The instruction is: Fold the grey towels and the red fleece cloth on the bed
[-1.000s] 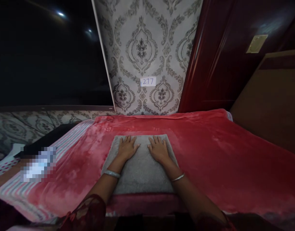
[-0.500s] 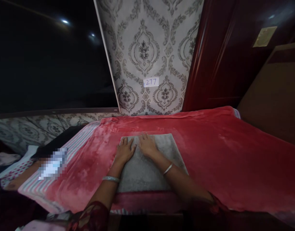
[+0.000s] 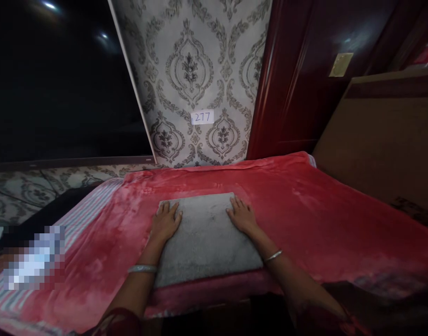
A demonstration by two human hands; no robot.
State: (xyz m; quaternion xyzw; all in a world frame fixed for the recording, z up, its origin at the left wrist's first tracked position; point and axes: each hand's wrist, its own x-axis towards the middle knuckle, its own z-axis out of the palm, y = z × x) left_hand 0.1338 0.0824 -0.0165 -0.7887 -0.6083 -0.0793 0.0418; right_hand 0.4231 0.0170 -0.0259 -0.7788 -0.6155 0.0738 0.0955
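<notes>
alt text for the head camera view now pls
The left hand and right hand lie at the far corners of a gray cloth spread on a red blanket. Behind are patterned wallpaper, a label reading 277 and a dark screen.

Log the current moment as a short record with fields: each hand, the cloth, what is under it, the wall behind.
Left hand: laid on the gray cloth by its far left corner, holding nothing
Right hand: laid at the far right corner of the gray cloth, holding nothing
Cloth state: flat, roughly rectangular
Under it: red blanket
Wall: patterned wallpaper with a paper label reading 277
Left of label: large dark screen
</notes>
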